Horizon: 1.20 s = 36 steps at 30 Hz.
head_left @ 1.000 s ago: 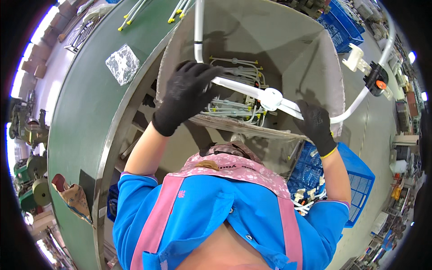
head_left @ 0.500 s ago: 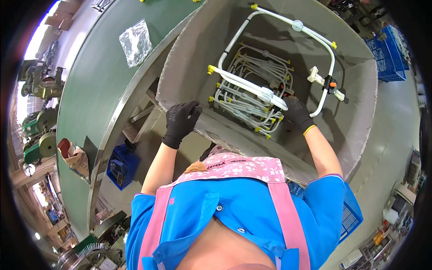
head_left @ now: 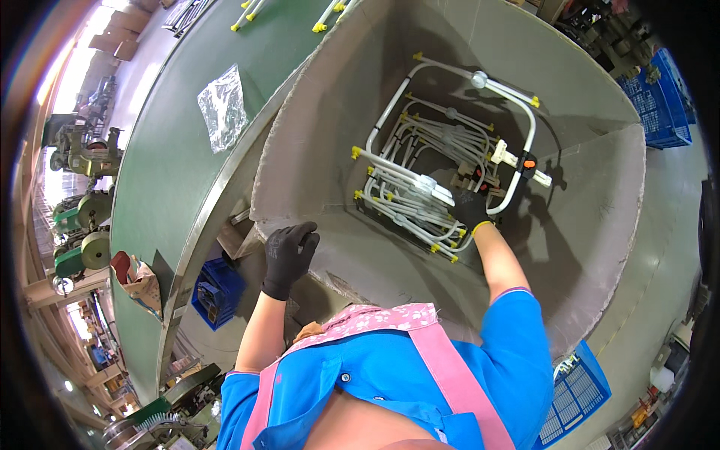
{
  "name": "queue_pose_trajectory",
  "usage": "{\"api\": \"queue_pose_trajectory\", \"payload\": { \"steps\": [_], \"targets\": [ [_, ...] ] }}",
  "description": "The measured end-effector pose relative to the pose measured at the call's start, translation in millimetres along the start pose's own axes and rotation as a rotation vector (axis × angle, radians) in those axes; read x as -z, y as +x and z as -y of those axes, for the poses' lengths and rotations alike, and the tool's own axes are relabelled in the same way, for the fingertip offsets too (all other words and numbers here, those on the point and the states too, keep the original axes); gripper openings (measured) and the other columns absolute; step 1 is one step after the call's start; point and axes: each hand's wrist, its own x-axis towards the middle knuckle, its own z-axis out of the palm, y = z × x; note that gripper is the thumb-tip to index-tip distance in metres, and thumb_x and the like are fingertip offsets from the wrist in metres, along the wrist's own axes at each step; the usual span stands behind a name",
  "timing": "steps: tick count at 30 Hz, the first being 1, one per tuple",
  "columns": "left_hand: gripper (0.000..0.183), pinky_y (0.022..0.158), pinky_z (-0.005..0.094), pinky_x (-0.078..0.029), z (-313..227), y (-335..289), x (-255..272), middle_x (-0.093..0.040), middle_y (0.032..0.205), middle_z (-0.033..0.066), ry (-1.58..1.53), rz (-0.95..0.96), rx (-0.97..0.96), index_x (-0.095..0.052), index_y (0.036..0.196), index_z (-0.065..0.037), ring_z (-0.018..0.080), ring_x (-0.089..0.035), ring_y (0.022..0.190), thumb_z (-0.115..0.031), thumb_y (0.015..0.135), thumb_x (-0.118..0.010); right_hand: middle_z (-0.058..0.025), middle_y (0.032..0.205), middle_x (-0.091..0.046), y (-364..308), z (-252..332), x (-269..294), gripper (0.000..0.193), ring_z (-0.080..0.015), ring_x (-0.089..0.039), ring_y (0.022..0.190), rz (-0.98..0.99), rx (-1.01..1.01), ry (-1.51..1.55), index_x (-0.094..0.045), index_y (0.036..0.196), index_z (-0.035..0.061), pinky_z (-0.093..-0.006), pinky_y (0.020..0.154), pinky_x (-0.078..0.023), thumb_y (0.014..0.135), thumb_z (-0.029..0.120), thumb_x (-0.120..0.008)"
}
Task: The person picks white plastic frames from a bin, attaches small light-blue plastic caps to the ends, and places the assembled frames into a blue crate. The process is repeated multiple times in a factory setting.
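My right hand [head_left: 472,208], in a black glove with a yellow cuff, reaches down into a large grey bin [head_left: 315,150]. It is closed on a white tubular frame [head_left: 478,79], a bent loop with yellow end caps. On the frame's right side sits a cream-coloured clamp [head_left: 508,155] with an orange button. Beneath it lie several similar white frames [head_left: 420,214], stacked in the bin and partly hidden. My left hand [head_left: 289,253], also black-gloved, is beside the bin's near-left rim with its fingers curled and nothing visible in them.
A green table [head_left: 172,180] with a metal edge runs along the left, holding a clear plastic bag [head_left: 223,109] and a crumpled paper bag [head_left: 139,281]. Blue crates stand below it [head_left: 215,292], at far right [head_left: 656,101] and at near right [head_left: 576,397]. Machines line the far left.
My right hand has carried the white frame deeper into the bin, closer to the stack. The left hand has shifted slightly nearer to me, and its fingers look more curled. The view has shifted somewhat.
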Motion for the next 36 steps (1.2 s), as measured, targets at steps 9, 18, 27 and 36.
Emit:
{"api": "queue_pose_trajectory", "payload": {
  "steps": [9, 18, 27, 36],
  "targets": [
    [0.018, 0.065, 0.0376, -0.049, 2.9, -0.2, 0.2, -0.067, 0.076, 0.0109, -0.003, -0.024, -0.084, -0.068, 0.091, -0.008, 0.0268, -0.064, 0.067, -0.022, 0.081, -0.064, -0.0184, 0.132, -0.047, -15.6, 48.1, -54.4, 0.065, -0.0384, -0.05, 0.115, -0.024, 0.16, 0.015, -0.054, 0.125, 0.0164, -0.047, 0.09, -0.045, 0.072, 0.051, -0.069],
    [0.017, 0.059, 0.039, -0.048, 17.2, -2.4, -3.1, -0.064, 0.07, 0.0087, -0.065, -0.015, -0.24, -0.067, 0.087, -0.01, 0.0273, -0.064, 0.065, -0.026, 0.083, -0.063, -0.0153, 0.108, -0.064, -140.0, 84.2, 15.6, 0.044, -0.0329, -0.063, 0.096, -0.123, 0.151, 0.204, -0.061, 0.112, 0.0108, -0.0445, 0.081, -0.05, 0.079, 0.04, -0.06],
    [0.021, 0.061, 0.0425, -0.048, 43.3, -5.0, -12.3, -0.066, 0.074, 0.0124, -0.046, 0.004, -0.456, -0.067, 0.09, -0.01, 0.0326, -0.064, 0.068, -0.03, 0.088, -0.059, -0.0187, 0.1, -0.063, -312.0, 191.5, 74.9, 0.039, -0.0359, -0.061, 0.092, -0.784, -0.104, 0.379, -0.058, 0.113, 0.0055, -0.0434, 0.077, -0.049, 0.087, 0.034, -0.059],
    [0.025, 0.075, 0.0385, -0.05, 41.2, -1.0, -14.5, -0.068, 0.092, 0.0153, -0.25, 0.186, -0.474, -0.064, 0.106, -0.004, 0.0309, -0.065, 0.083, -0.021, 0.091, -0.054, -0.0187, 0.109, -0.061, -432.1, 286.7, -86.5, 0.039, -0.0368, -0.06, 0.095, -0.874, -0.614, 0.494, -0.06, 0.113, 0.0071, -0.044, 0.082, -0.048, 0.086, 0.036, -0.059]
  ]
}}
